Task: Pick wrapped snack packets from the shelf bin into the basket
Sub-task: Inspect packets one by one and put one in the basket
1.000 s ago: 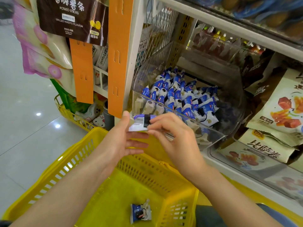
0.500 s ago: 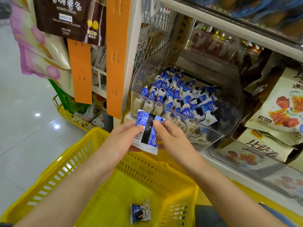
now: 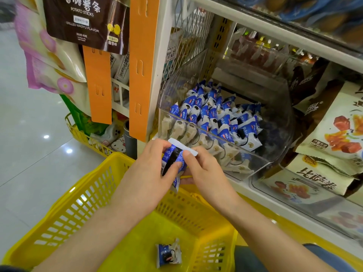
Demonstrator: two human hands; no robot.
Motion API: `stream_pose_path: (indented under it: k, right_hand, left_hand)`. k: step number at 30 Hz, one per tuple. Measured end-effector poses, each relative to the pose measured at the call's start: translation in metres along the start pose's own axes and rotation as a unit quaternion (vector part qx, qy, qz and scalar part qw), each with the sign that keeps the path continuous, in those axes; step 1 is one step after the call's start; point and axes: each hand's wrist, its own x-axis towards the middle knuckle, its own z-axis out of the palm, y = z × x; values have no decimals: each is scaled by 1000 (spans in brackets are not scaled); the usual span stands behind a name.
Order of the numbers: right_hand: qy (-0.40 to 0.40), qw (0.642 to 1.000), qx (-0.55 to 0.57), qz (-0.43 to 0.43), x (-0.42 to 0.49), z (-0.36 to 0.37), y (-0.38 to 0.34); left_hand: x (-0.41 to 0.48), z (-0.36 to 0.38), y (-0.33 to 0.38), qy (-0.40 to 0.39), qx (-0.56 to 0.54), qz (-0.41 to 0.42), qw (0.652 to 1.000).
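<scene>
Head view: A shopper's left hand (image 3: 149, 173) and right hand (image 3: 204, 171) both pinch one blue-and-white snack packet (image 3: 172, 156), held over the far rim of the yellow basket (image 3: 78, 203), just in front of the clear shelf bin (image 3: 255, 157). A second packet (image 3: 168, 253) lies on the basket floor near its right wall. Released here, the slick wrapper could likely miss, dropping between the basket's far edge and the shelf rather than inside.

Left hand (image 3: 149, 173) beside right hand (image 3: 204, 169); fingers (image 3: 172, 168) pinching.
</scene>
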Motion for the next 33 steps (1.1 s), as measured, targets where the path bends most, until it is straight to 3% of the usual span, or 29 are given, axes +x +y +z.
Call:
stream_pose_path:
  k: [13, 21, 27, 33]
  right_hand:
    - [-12, 997, -42, -58, -4, 3, 8]
    - [-11, 994, -76, -83, -3, -1, 7]
    - [-24, 998, 15, -49, -4, 3, 4]
    - [-56, 997, 34, -28, -3, 5, 0]
  left_hand:
    - [-2, -3, 2, -11, 48, 4, 999]
    - [5, -11, 0, -48, 12, -11, 999]
    - [6, -12, -2, -21, 25, 1, 999]
    - [4, -11, -1, -7, 31, -3, 1000]
